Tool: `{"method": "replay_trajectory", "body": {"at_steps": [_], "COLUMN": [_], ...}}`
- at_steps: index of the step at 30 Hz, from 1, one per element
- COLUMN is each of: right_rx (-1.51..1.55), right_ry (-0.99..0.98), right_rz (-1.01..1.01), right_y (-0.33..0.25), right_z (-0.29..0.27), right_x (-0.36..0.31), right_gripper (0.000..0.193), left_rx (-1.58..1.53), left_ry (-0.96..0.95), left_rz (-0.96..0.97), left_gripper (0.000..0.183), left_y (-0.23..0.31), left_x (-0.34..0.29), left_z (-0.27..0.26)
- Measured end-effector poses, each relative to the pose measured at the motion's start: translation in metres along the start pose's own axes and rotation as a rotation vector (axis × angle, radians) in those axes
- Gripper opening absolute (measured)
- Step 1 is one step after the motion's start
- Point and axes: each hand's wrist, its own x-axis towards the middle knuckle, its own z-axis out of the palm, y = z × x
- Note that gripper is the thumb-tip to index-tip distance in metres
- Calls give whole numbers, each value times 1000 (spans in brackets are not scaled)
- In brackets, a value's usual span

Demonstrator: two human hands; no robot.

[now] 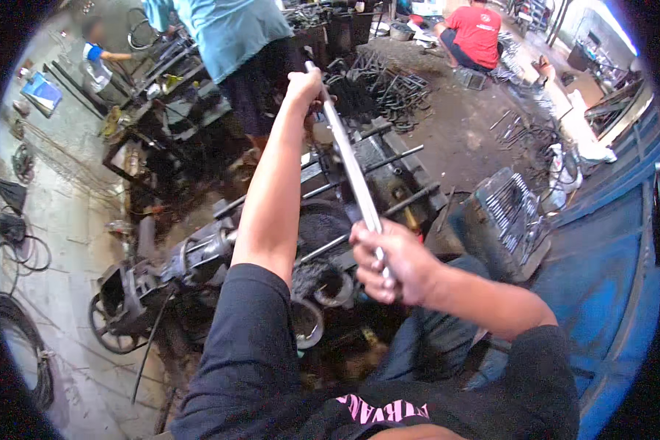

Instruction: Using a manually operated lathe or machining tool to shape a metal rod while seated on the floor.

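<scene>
A long, bright metal rod [353, 169] slants across the middle of the view, over a greasy machine [374, 158]. It may be more than one rod lying side by side; I cannot tell. Stretched far forward, my left hand [305, 88] is closed around its upper part. My right hand [394, 265] grips the near end, with the fingers wrapped round it and the tip showing below them. Thin dark bars [396, 159] lie across the machine bed beneath the rod. Two round cups [308, 323] sit at the machine's near side.
Ahead stands a person in a light blue shirt [231, 33]. Another in a red shirt [477, 37] squats farther right. Bent metal pieces [396, 88] are heaped on the floor. A box of metal rods [507, 209] is at right, by a blue metal door [601, 271]. A handwheel [99, 323] is at left.
</scene>
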Motion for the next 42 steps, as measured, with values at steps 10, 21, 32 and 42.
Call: {"method": "replay_trajectory", "body": {"at_steps": [10, 21, 32, 42], "right_rx": [22, -18, -263, -533], "right_ry": [79, 141, 6, 397], "right_rz": [-89, -238, -595, -642], "right_y": [6, 35, 63, 61], "right_z": [18, 44, -30, -106], "right_x": [25, 42, 46, 1], "right_gripper": [11, 14, 54, 12], "left_rx": [321, 461, 373, -163], "left_ry": [-130, -121, 27, 213], "left_rz": [489, 329, 509, 268], "left_gripper": [32, 39, 55, 28], "left_y": [4, 54, 5, -135], "left_x": [46, -31, -154, -408], "left_z": [39, 6, -87, -198]}}
